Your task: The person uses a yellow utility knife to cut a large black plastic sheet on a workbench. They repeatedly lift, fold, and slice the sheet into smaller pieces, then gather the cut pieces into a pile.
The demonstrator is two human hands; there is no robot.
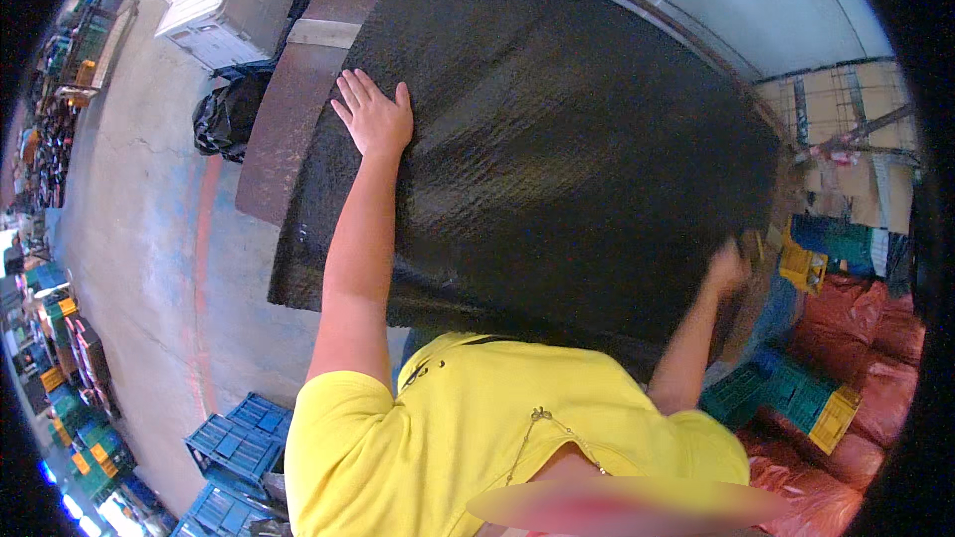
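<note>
A large black woven sheet covers most of a brown table and hangs over its near edge. My left hand lies flat on the sheet close to its left border, fingers spread, holding nothing. At the right end of the sheet is my right hand, smeared by motion, so its fingers cannot be made out. Whether it grips the sheet's edge there does not show.
A pale strip crosses the table's left part. Beyond it stand a white box and a black bag. Blue crates are at lower left; red sacks and green-yellow crates at right. A wall borders the far side.
</note>
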